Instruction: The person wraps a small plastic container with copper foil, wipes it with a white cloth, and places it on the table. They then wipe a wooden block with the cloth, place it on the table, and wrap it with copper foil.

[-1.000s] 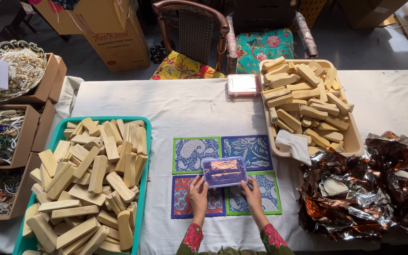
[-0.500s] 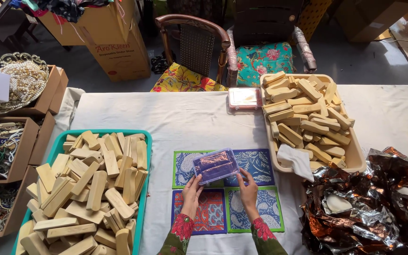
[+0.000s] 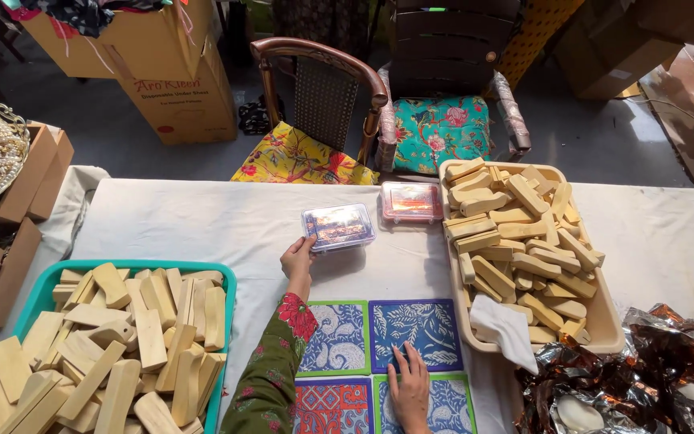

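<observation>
My left hand reaches forward over the white tablecloth and grips the left edge of a clear lidded plastic box that sits on the cloth. A second clear box lies just to its right, near the beige tray. My right hand rests flat, fingers apart, on a set of square patterned tiles in blue, green and red at the table's near edge. My left sleeve is green with a red flowered cuff.
A teal tray of pale wooden blocks stands at the left, a beige tray of similar blocks with a white cloth at the right. Crumpled foil wrappers lie at the near right. Chairs and cardboard boxes stand beyond the table.
The clear box was between both hands over the tiles; my left hand has carried it forward onto the cloth beside the other box. My right hand let go and dropped onto the tiles.
</observation>
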